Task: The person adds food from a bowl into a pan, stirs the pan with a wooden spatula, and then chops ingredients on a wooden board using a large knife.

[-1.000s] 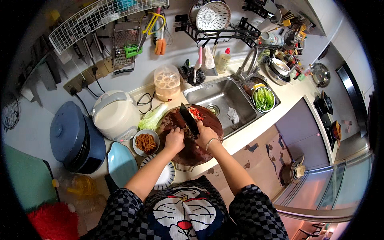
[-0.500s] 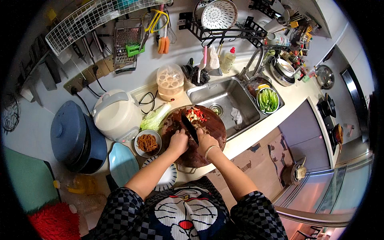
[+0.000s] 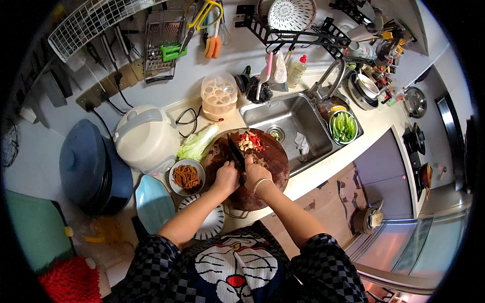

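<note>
My right hand (image 3: 256,175) is closed round the handle of a knife (image 3: 234,147), whose dark blade points away from me over the round wooden chopping board (image 3: 275,174). Close on its left, my left hand (image 3: 226,177) rests on the board with curled fingers; what they hold, if anything, is hidden. Chopped red chili and pale garlic pieces (image 3: 251,142) lie at the board's far side, right of the blade. Some brown minced food (image 3: 261,162) sits nearer, beside my right hand. A leafy lettuce piece (image 3: 196,142) lies by the board's far left edge.
Left of the board stand a bowl of brown strips (image 3: 186,177), a striped plate (image 3: 214,222), a light-blue dish (image 3: 151,202), a rice cooker (image 3: 144,139) and a blue pot (image 3: 88,166). The sink (image 3: 293,121) adjoins at right, with a basin of green vegetables (image 3: 344,127) at its corner.
My right hand has shifted a little left with the knife, closer to my left hand. The whole view has shifted slightly. My left hand stays about where it was on the board.
</note>
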